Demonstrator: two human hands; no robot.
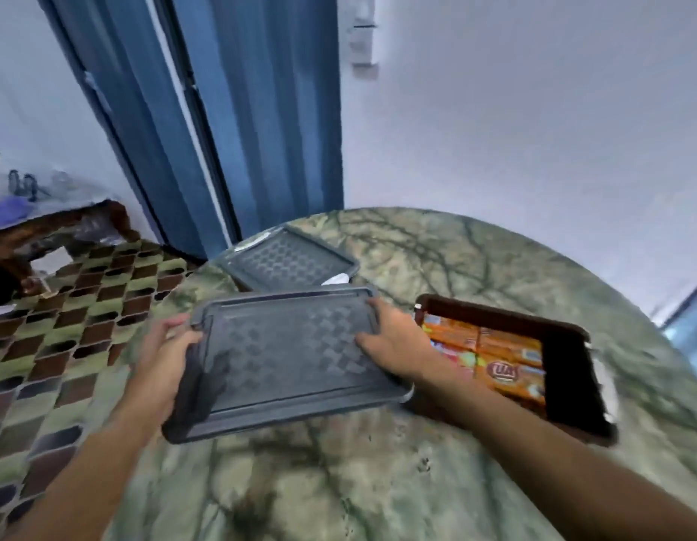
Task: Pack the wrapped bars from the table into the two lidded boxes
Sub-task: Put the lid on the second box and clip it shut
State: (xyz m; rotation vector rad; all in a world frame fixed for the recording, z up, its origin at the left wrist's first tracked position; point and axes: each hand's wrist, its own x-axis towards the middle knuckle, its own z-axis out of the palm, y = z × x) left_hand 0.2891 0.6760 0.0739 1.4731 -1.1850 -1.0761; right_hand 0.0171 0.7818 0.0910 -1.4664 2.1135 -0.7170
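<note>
A grey patterned lid hangs tilted just above the round marble table. My left hand grips its left edge and my right hand grips its right edge. To the right lies an open dark box holding several orange wrapped bars in its left part; its right part looks dark and bare. Behind the held lid sits a second grey lid; whether it covers a box I cannot tell.
The table's left edge drops to a chequered green and brown floor. A blue door stands behind the table, and a dark wooden stand with clutter is at far left. A white wall rises behind.
</note>
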